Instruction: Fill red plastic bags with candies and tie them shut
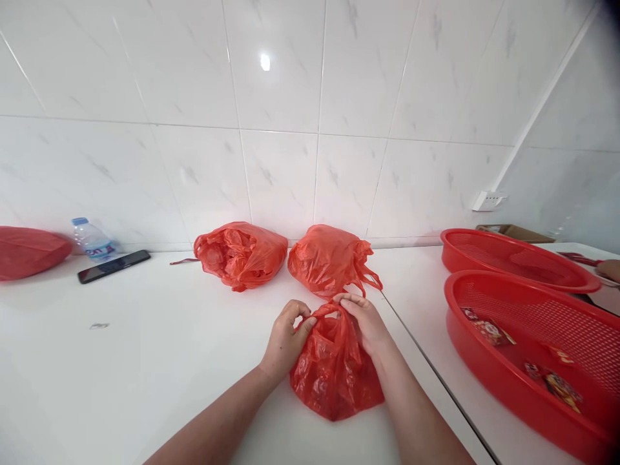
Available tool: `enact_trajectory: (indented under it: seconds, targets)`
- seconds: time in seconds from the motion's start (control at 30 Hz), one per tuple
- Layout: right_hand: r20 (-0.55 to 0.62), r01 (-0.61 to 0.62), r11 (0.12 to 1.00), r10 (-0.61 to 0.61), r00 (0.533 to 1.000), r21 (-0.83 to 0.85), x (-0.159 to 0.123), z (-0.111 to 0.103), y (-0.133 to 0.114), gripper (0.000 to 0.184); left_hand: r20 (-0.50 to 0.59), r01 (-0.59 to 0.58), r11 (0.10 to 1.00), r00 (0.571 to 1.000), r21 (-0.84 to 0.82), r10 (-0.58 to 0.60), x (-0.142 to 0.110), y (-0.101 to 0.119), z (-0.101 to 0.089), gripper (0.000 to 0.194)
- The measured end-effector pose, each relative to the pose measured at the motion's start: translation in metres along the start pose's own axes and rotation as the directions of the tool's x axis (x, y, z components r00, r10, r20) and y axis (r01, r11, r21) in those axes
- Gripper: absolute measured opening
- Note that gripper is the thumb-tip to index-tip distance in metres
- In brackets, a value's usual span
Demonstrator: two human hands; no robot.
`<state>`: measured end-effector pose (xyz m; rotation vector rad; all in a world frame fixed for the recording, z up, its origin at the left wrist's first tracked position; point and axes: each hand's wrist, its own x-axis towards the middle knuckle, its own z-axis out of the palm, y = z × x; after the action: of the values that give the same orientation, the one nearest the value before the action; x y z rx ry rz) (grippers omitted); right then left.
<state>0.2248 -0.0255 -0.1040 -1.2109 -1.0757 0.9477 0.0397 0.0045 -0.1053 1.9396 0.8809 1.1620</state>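
A red plastic bag (334, 381) rests on the white table between my hands, its sides bulging with contents I cannot make out. My left hand (287, 339) pinches the bag's top at the left, thumb against the fingers. On the other side, my right hand (365, 320) grips a twisted part of the handles, with its fingers curled over the top. Just behind stands a second red bag (327, 258), filled and with its handles hanging to the right. Left of it lies a crumpled bundle of red bags (242, 252).
Two red plastic baskets (458, 323) stand at the right; the nearer holds several small packets (491, 330). At the left are a phone (114, 266), a water bottle (93, 240) and a red object (31, 253). Another person's hand (609, 270) shows at the right edge.
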Motion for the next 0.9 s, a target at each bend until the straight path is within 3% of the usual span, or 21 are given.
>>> enact_trajectory:
  seconds: [0.1,0.23,0.37,0.47,0.57,0.7,0.8,0.9]
  targets:
    - [-0.191,0.035,0.986,-0.066,0.979,-0.160,0.011,-0.008,0.011,0.020,0.016,-0.078,0.997,0.997,0.006,0.078,0.004,0.003,-0.002,0.013]
    - [-0.361,0.025,0.929,-0.168,0.917,-0.370,0.019,-0.022,0.021,0.021,0.205,-0.130,0.991,0.971,0.027,0.122,0.001,0.016,-0.007,0.017]
    - [-0.425,-0.016,0.886,-0.207,0.881,-0.464,0.023,-0.034,0.027,0.024,0.387,-0.161,0.984,0.915,0.083,0.117,-0.016,0.041,-0.024,0.018]
    - [-0.380,-0.001,0.883,-0.201,0.903,-0.469,0.024,-0.032,0.030,0.022,0.477,-0.108,0.992,0.877,0.070,0.062,-0.028,0.058,-0.041,0.018]
    - [-0.391,-0.016,0.897,-0.176,0.904,-0.441,0.023,-0.028,0.030,0.021,0.483,-0.023,1.000,0.875,0.021,0.010,-0.032,0.066,-0.049,0.021]
    - [-0.569,-0.102,0.915,-0.153,0.808,-0.391,0.021,-0.035,0.030,0.036,0.385,-0.049,0.999,0.922,-0.010,0.050,-0.031,0.060,-0.043,0.017]
    - [-0.635,-0.142,0.914,-0.147,0.758,-0.381,0.020,-0.041,0.032,0.039,0.366,-0.071,0.995,0.930,0.077,0.038,-0.032,0.053,-0.031,0.045]
    - [-0.592,-0.134,0.902,-0.151,0.792,-0.409,0.022,-0.040,0.035,0.044,0.383,-0.097,0.966,0.924,0.240,-0.003,-0.036,0.046,-0.017,0.074]
